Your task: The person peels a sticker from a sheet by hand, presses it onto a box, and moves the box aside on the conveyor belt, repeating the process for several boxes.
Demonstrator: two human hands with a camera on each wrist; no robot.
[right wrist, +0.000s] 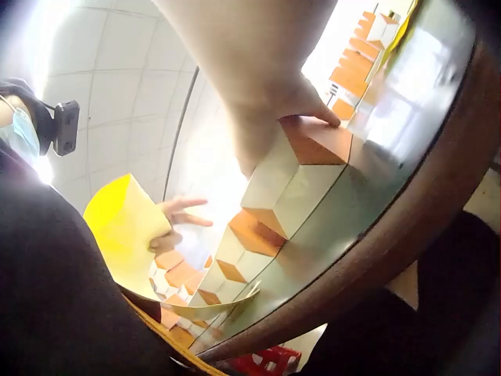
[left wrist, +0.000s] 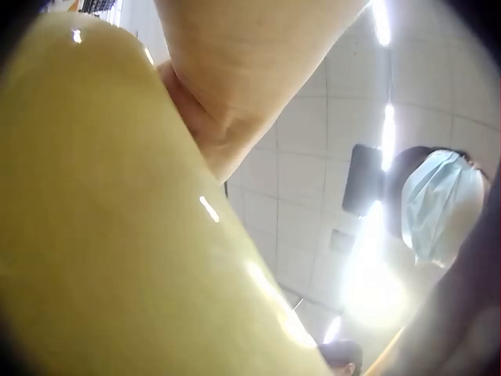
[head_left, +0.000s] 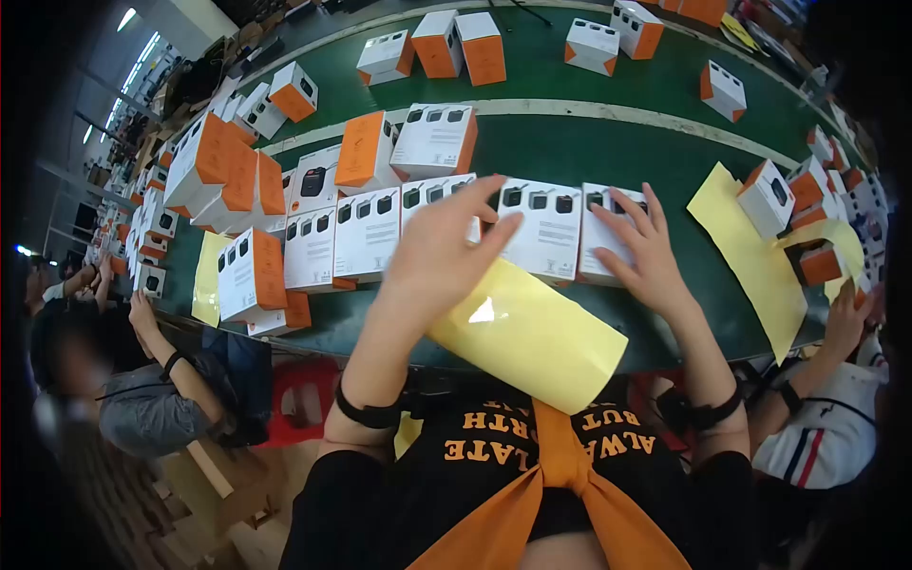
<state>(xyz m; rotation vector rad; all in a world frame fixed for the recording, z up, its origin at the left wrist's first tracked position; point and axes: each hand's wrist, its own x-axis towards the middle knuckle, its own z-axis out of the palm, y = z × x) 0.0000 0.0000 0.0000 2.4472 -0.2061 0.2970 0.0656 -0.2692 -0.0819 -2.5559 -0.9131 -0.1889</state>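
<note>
A row of white-and-orange cartons printed with dark devices [head_left: 541, 228] lies along the near table edge. My left hand [head_left: 442, 252] is over the middle of that row, thumb and index finger spread apart. It holds a glossy yellow sheet [head_left: 532, 332] that curves down toward my body; the fingers gripping it are hidden. The same yellow sheet [left wrist: 117, 211] fills much of the left wrist view. My right hand [head_left: 641, 252] rests with spread fingers on the carton at the row's right end [head_left: 594, 270]. In the right wrist view a finger lies along that carton's orange side [right wrist: 317, 141].
More cartons are stacked at the left [head_left: 223, 176] and behind the row [head_left: 432, 138]; several stand on the far green surface [head_left: 480, 47]. Another yellow sheet [head_left: 746, 252] lies at the right beside more cartons [head_left: 766, 198]. People sit on both sides.
</note>
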